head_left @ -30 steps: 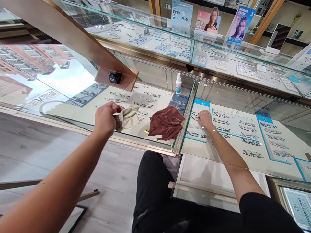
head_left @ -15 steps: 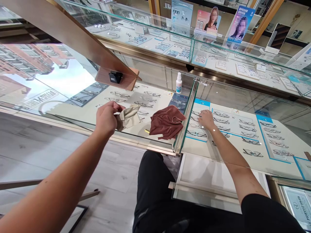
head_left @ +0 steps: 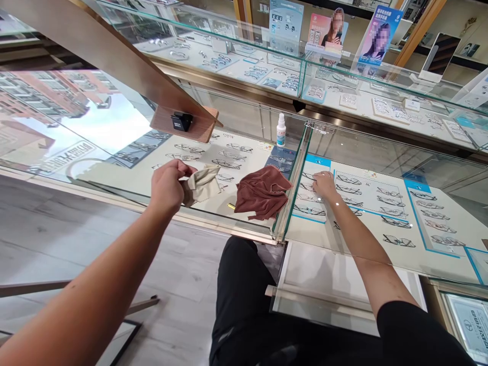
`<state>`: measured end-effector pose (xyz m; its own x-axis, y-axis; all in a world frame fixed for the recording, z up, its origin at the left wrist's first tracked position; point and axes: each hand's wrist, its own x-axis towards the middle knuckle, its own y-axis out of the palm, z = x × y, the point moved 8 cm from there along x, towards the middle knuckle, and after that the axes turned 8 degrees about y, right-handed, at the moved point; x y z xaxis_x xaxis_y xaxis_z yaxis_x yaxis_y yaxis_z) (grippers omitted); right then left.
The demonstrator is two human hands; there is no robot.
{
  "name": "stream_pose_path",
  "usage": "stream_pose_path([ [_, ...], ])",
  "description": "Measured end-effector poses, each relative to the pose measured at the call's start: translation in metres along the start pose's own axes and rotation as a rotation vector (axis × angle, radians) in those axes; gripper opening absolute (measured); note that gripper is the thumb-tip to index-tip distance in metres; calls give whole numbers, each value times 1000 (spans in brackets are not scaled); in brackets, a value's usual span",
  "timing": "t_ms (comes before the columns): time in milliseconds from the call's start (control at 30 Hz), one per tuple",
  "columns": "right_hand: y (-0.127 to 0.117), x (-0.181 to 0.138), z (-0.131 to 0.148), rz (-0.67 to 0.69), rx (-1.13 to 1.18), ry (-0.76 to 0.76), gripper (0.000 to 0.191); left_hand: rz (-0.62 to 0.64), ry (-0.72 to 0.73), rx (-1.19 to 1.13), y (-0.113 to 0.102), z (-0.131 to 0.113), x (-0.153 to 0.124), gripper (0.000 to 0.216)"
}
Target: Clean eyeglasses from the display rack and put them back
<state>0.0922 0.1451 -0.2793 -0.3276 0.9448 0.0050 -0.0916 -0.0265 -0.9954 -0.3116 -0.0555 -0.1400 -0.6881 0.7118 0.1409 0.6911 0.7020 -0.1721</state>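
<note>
My left hand [head_left: 168,184] is closed around a cream cleaning cloth [head_left: 206,184], which hangs out past the fingers above the glass counter. On the glass to its right lies a crumpled reddish-brown cloth [head_left: 263,193]. My right hand [head_left: 324,184] is in the right-hand display case, fingers bent and pinched at a pair of eyeglasses [head_left: 308,176] in the left column. The fingertips partly cover that pair. More eyeglasses [head_left: 309,210] lie just below it in the same column.
A white spray bottle [head_left: 281,131] stands at the back of the left counter. A slanted mirror [head_left: 76,117] with a wooden base [head_left: 206,127] fills the left. Below the right case, a white drawer [head_left: 316,269] is pulled out by my leg. Behind runs another glass showcase [head_left: 244,63].
Both hands keep nearly the same places and holds. The view has shifted only very slightly.
</note>
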Motion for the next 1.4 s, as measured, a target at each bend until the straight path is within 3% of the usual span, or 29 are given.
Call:
stream_pose_path([
  [200,-24,-22,31,-56,45,-39,32,12,-3,-20,1,3,2,17],
  [400,-23,-96,103,-14,96,-173,23,18,-24,-41,0,13,8,17],
  [533,-23,-149,123,75,119,-244,27,25,-1,-39,2,12,9,16],
  [633,-34,-197,133,213,159,-323,32,41,2,-56,5,12,9,18],
  [733,-50,-254,147,563,265,-403,38,62,13,-71,6,15,9,21],
  [800,-78,-280,157,713,341,-474,41,77,24,-70,6,18,11,21],
  [833,-96,-282,159,712,358,-492,41,83,27,-69,6,19,11,22],
  [933,-153,-234,144,500,314,-407,42,91,39,-77,6,23,13,21],
  [1000,-186,-170,116,221,208,-251,38,92,51,-80,6,23,13,20],
  [1067,-204,-102,88,2,82,-145,35,98,44,-75,6,23,12,19],
  [1133,-204,-38,64,-118,-21,-91,33,105,33,-55,7,22,11,20],
  [1233,-183,39,35,-184,-93,-63,37,112,24,-43,9,21,9,21],
  [1400,-141,107,9,-147,-142,16,41,124,15,-79,12,19,6,20],
])
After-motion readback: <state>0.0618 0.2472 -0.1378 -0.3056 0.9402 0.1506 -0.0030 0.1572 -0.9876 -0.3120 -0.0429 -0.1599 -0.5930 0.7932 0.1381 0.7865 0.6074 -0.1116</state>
